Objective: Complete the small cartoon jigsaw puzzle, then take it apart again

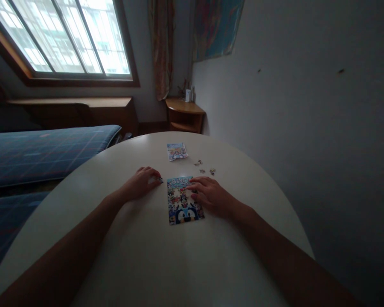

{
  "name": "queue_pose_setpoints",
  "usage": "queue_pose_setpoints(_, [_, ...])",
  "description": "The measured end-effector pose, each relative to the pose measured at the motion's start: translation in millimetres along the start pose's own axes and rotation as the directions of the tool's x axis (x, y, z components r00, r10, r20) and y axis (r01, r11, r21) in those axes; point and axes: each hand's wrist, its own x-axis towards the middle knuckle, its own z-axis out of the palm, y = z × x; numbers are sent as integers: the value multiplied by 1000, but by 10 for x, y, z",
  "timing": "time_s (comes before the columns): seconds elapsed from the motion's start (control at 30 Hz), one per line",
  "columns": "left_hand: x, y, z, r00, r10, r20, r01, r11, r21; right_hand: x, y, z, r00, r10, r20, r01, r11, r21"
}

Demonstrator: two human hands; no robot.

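Observation:
A partly assembled jigsaw puzzle (186, 214) lies on the white round table, with a blue cartoon dog face at its near end and pale gaps near its middle. My left hand (144, 182) is left of the puzzle, thumb and fingertips closed on a small puzzle piece (161, 180) at the table surface. Over the puzzle's right side rests my right hand (209, 194), its fingers apart and stretched across the pieces; nothing shows in its grasp. Several loose puzzle pieces (212, 171) lie beyond my right hand. Farther back is a creased picture sheet (177, 152) with a similar design.
The white table (141, 247) has a curved far edge. A plaid blue mattress (45, 149) stands at the left, below the window (70, 38). A wooden corner shelf (185, 106) is behind the table, and a bare wall (291, 115) runs along the right.

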Motion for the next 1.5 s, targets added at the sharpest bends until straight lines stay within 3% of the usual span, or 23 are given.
queue_pose_setpoints(0.27, [1, 65, -30, 997, -83, 10, 84, 990, -113, 7, -24, -13, 1000, -10, 17, 10, 1000, 2])
queue_pose_setpoints(0.53, [49, 429, -137, 982, -186, -5, 176, 934, -311, 17, -62, -10, 1000, 15, -27, -16, 1000, -8])
queue_pose_setpoints(0.8, [-5, 653, -70, 990, -103, 101, 141, 828, -543, 39, -130, -17, 982, 47, -183, -45, 999, 16])
queue_pose_setpoints(1.03, [-47, 891, -95, 990, 17, 140, 72, 788, -612, 35, -181, -40, 984, -56, -170, 92, 973, 212])
queue_pose_setpoints(1.2, [-65, 978, -29, 989, -9, 149, 112, 704, -702, 32, -202, -43, 987, -73, -142, 113, 948, 296])
queue_pose_setpoints(1.5, [-64, 986, 40, 989, -41, 143, 141, 570, -809, 47, -194, -57, 964, 8, -266, 53, 974, 219])
